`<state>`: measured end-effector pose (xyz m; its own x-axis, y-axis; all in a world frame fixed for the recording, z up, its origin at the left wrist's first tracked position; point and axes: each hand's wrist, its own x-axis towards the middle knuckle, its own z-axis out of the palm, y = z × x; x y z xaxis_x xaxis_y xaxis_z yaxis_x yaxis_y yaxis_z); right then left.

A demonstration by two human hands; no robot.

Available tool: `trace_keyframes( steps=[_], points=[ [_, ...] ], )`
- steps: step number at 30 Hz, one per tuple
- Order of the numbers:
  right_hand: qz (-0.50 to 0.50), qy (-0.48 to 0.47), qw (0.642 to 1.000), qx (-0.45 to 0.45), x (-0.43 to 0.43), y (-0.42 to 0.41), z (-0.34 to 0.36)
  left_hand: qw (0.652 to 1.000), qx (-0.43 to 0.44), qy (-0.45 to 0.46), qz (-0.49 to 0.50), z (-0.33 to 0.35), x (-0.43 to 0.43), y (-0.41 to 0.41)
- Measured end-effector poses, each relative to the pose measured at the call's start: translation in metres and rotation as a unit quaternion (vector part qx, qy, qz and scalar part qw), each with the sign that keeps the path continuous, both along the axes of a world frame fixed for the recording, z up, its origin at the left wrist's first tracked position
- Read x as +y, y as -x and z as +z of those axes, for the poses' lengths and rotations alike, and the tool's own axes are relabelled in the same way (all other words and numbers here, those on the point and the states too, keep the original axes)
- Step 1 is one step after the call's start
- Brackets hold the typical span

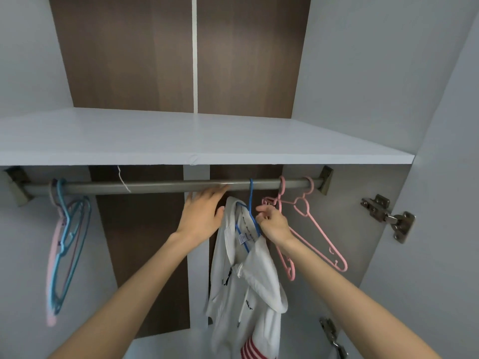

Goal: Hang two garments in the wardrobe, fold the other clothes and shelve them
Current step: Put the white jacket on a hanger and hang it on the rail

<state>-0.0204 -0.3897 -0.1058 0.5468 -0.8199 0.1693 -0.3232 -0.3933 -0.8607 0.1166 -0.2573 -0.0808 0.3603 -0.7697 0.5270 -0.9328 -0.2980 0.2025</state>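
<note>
Two bare forearms reach up from the near edge into a wardrobe. The left hand (pixel 202 216) is spread flat, fingertips at the grey rod (pixel 155 187). The right hand (pixel 274 225) pinches the blue hanger (pixel 251 200), which hooks on the rod and carries a white hoodie (pixel 241 281). Empty pink hangers (pixel 311 226) hang just right; more hangers (pixel 67 242) hang far left, under a white shelf (pixel 207 141).

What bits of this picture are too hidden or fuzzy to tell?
All in the head view:
- The white hoodie: its bottom is cut off by the lower edge.
- Its label: print too small to read.
- The hangers at the left: blurred and overlapping, no sure count.
- The blue hanger: one arm hidden inside the hoodie, the other partly behind the right hand.
</note>
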Motion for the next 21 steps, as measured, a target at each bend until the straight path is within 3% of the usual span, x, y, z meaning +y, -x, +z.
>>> trace_keyframes(
  steps=[8,17,21],
  points=[
    [0.120,-0.027,0.990,-0.063,0.067,0.035,0.009,0.983,0.154,0.085,0.045,-0.006,0.073,0.040],
    [0.262,-0.065,0.963,0.020,0.175,0.061,-0.031,0.942,0.258,0.105,0.188,-0.067,0.205,0.113],
    [0.322,-0.108,0.939,0.049,0.238,0.078,-0.048,0.907,0.316,0.115,0.252,-0.093,0.276,0.151]
  ],
)
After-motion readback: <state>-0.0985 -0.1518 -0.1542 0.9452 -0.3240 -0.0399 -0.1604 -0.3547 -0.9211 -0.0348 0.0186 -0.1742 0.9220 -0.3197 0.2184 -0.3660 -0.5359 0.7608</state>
